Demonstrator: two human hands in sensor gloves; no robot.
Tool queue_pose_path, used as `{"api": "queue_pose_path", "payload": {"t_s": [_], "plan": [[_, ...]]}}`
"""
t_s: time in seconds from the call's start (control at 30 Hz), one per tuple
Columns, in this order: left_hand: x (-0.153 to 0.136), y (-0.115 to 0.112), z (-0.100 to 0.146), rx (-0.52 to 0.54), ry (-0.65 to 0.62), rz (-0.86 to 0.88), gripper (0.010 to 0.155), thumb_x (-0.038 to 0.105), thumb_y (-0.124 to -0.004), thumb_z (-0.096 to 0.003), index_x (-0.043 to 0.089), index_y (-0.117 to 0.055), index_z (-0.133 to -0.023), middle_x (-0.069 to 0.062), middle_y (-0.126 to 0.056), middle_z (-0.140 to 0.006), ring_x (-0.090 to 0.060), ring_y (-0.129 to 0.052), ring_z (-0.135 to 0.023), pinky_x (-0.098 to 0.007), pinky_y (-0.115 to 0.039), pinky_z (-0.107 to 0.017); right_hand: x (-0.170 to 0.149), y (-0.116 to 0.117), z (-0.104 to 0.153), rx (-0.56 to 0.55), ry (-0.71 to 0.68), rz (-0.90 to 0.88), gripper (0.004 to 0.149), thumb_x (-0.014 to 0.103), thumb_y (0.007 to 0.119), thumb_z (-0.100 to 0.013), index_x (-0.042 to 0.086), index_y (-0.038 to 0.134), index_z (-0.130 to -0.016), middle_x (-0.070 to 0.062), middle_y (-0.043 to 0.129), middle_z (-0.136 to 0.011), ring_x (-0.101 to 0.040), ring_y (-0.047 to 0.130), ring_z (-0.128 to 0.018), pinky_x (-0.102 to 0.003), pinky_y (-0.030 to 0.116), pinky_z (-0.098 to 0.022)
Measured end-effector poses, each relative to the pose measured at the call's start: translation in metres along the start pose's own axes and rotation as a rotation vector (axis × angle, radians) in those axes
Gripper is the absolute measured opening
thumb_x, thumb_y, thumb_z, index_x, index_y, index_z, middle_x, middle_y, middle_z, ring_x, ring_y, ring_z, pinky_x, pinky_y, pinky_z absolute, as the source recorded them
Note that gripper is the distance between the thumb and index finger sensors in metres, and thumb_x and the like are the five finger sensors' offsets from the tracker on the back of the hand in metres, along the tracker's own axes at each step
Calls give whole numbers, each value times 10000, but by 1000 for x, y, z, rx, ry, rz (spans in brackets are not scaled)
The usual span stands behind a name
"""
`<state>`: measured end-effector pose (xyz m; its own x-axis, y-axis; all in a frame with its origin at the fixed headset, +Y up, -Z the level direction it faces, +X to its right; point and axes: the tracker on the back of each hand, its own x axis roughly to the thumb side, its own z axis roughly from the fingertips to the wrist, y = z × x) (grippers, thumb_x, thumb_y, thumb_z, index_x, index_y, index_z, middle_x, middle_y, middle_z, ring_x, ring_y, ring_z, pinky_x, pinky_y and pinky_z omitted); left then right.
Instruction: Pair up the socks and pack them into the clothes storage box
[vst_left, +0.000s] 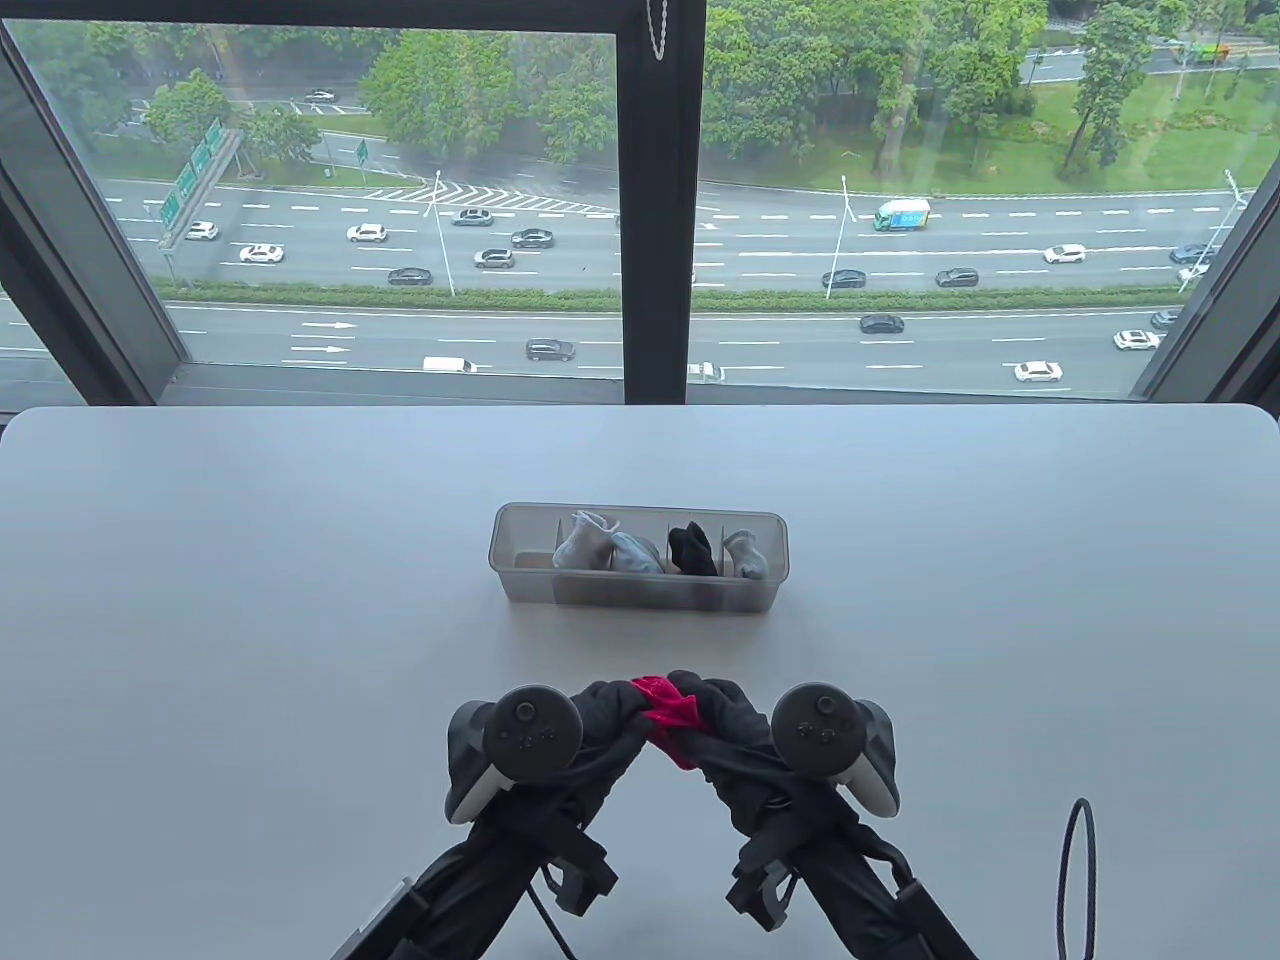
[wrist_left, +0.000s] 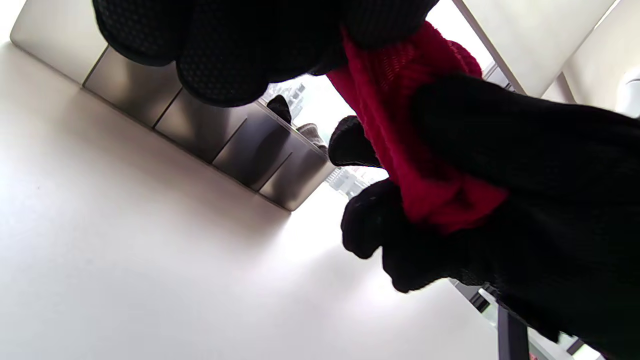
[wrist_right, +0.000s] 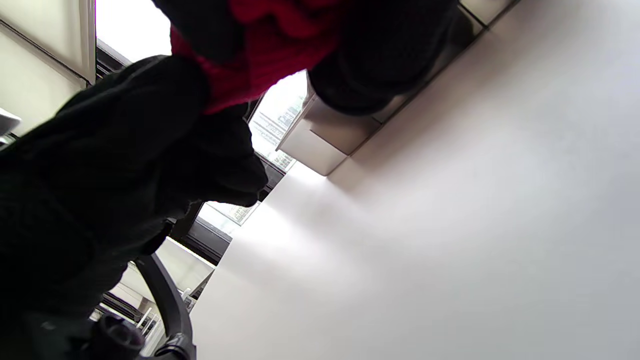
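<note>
One clear storage box (vst_left: 640, 590) sitting on one surface (vst_left: 250, 600), dividers splitting it into five compartments. 
Four sock bundles lying inside: two pale grey (vst_left: 585, 541) (vst_left: 634, 554), one black (vst_left: 692, 549), one more pale grey (vst_left: 747, 555). Leftmost compartment (vst_left: 522, 557) showing no bundle. 
One red sock bundle (vst_left: 668, 722) showing between two gloved hands: left hand (vst_left: 600, 715), right hand (vst_left: 735, 715). 
Two trackers (vst_left: 532, 733) (vst_left: 825, 728) riding one per hand. 
One black cable loop (vst_left: 1078, 880) lying at right edge.

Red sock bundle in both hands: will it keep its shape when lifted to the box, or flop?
Probably floppy: the red sock bundle bunches and creases between the left hand and right hand. Likely light and grippy, being knit. It should not roll; loose ends may snag the storage box dividers.
</note>
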<state>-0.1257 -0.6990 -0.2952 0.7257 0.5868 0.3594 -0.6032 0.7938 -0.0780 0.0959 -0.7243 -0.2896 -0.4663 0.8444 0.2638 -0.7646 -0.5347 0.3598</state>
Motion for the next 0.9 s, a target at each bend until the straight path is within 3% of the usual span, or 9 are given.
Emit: {"api": "queue_pose_path", "payload": {"t_s": [0.1, 0.27, 0.47, 0.53, 0.57, 0.63, 0.73, 0.8, 0.9], "plan": [[-7, 2, 0, 42, 36, 1, 440, 258, -627, -577, 23, -695, -943, -194, -841, -757, -376, -925, -638, -605, -755, -559, 7, 2, -4, 70, -21, 62, 521, 299, 658, -634, 175, 520, -1122, -231, 554, -1087, -341, 848, -732, -375, 811, -511], [-9, 1, -3, 16, 19, 17, 422, 253, -620, -585, 75, -702, -959, -184, -828, -787, -383, -941, -642, -601, -772, -552, 7, 17, -9, 255, -3, 128, 510, 286, 657, -618, 263, 523, -1109, -262, 481, -1106, -382, 790, -778, -411, 779, -545], [14, -1, -1, -68, -139, 77, 407, 259, -624, -582, 176, -727, -967, -162, -699, -1016, -437, -798, -925, -653, -667, -687, 12, 26, -14, 353, 39, 239, 471, 309, 602, -630, 365, 422, -1062, -292, 349, -1113, -404, 707, -802, -441, 739, -575], [7, -5, -3, -133, -109, 218, 419, 258, -606, -594, 167, -687, -995, -157, -620, -1096, -452, -718, -997, -626, -655, -711, 14, 21, -11, 291, 16, 246, 487, 306, 611, -626, 349, 419, -1071, -276, 375, -1091, -395, 701, -807, -424, 731, -592], [5, -8, -3, -157, -89, 356, 448, 234, -581, -600, 158, -620, -1040, -182, -540, -1137, -463, -674, -1014, -619, -643, -717, 14, 17, -10, 189, 1, 223, 495, 309, 648, -614, 328, 456, -1070, -277, 471, -1056, -373, 747, -780, -399, 757, -573], [5, -10, -2, -177, -96, 490, 504, 231, -575, -600, 209, -514, -1100, -154, -391, -1202, -496, -573, -1048, -641, -568, -738, 11, 12, -9, 102, 3, 137, 515, 310, 745, -579, 295, 548, -1054, -263, 618, -998, -342, 837, -722, -374, 815, -521], [8, -11, 1, -161, -144, 344, 503, 219, -607, -594, 274, -548, -1091, -144, -446, -1190, -485, -641, -1010, -595, -643, -715, 6, 0, -5, 0, 28, 47, 513, 338, 848, -524, 249, 642, -986, -251, 759, -924, -303, 928, -649, -337, 878, -456], [9, -11, -1, -133, -126, 333, 488, 188, -607, -587, 257, -595, -1070, -190, -501, -1134, -483, -754, -859, -561, -720, -648, 3, -3, -3, -55, 35, 88, 516, 368, 860, -510, 240, 635, -956, -230, 788, -913, -271, 953, -636, -304, 901, -447], [2, -11, -1, -119, -65, 341, 485, 168, -576, -579, 202, -615, -1062, -266, -592, -1034, -454, -866, -720, -519, -823, -517, 3, -11, 0, -188, 62, -41, 673, 361, 849, -516, 133, 494, -1041, -237, 671, -997, -255, 951, -646, -292, 902, -461]]}}
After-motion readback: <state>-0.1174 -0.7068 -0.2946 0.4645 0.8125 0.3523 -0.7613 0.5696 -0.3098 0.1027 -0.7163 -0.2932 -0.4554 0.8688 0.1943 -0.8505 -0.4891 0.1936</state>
